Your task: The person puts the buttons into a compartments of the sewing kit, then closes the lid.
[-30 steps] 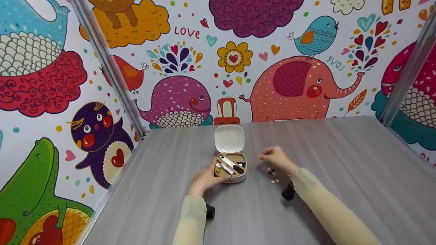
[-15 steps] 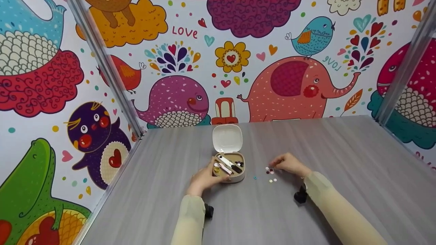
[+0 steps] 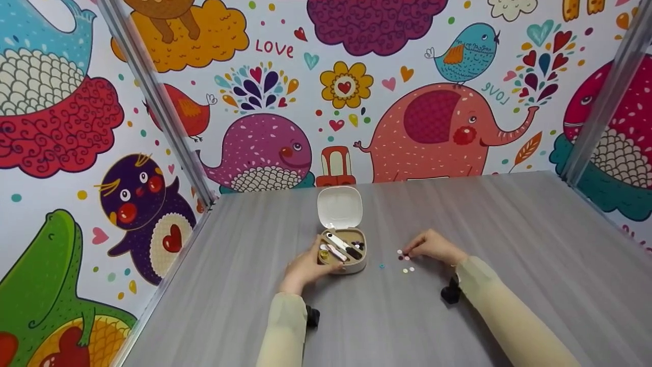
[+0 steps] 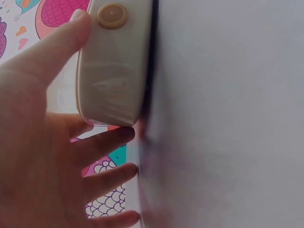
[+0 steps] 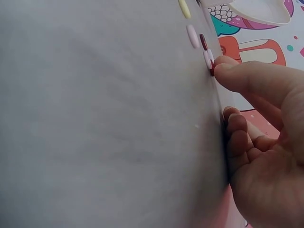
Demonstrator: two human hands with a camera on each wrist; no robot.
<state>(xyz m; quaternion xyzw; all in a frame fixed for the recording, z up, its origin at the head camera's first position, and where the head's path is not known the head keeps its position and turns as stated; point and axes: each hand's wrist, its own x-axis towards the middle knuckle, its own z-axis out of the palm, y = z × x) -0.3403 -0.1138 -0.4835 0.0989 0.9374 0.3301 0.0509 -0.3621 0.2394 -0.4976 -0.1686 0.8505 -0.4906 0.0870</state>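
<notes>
My left hand (image 3: 307,267) holds the side of a small white box (image 3: 358,268), thumb on the front by a brown button-shaped knob (image 4: 112,16). Its lid (image 3: 340,207) stands open. Inside lie a long white tool with a black end (image 3: 338,239), a pink and white piece (image 3: 334,253), a yellow round piece (image 3: 324,254) and several dark buttons (image 3: 358,245). To the right, the thumb and forefinger of my right hand (image 3: 433,247) pinch a dark red button (image 5: 212,72) at the tabletop. A white button (image 3: 399,252) and another dark red button (image 3: 401,258) lie beside it.
A pale yellow button (image 3: 405,271) and a pale pink button (image 3: 412,269) lie nearer me on the grey table (image 3: 489,219). A blue button (image 3: 382,266) sits between them and the box. Printed wall panels (image 3: 285,102) rise behind and at both sides.
My right hand has moved right and slightly down, from a spot beside the box to the cluster of buttons, where its fingertips close on a dark red one. The left hand keeps its hold.
</notes>
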